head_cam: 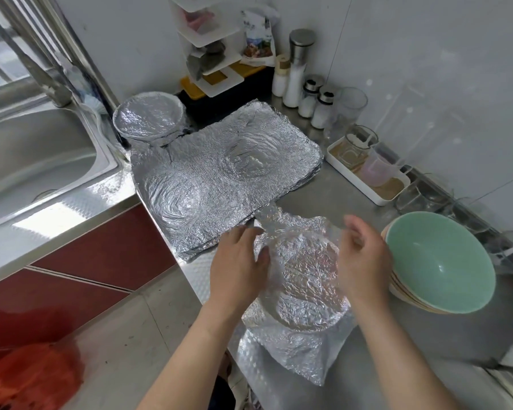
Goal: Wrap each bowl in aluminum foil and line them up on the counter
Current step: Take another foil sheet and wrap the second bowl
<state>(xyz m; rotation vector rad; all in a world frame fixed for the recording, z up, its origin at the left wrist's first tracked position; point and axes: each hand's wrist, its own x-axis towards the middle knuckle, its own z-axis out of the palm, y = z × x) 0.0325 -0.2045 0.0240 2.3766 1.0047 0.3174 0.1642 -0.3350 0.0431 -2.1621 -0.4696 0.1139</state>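
The left hand (239, 261) pressed flat, straight fingers against the foil (293, 359) and the right hand (363, 255) cupped it loosely, gripping nothing. The half-wrapped bowl (308, 285) sat between them, at the counter's near edge. Smoothing the loose foil down evenly under the rim would probably hold best.

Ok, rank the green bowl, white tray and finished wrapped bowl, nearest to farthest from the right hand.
1. Green bowl, just right of the right hand.
2. White tray, farther back.
3. Wrapped bowl, far left beside the sink.
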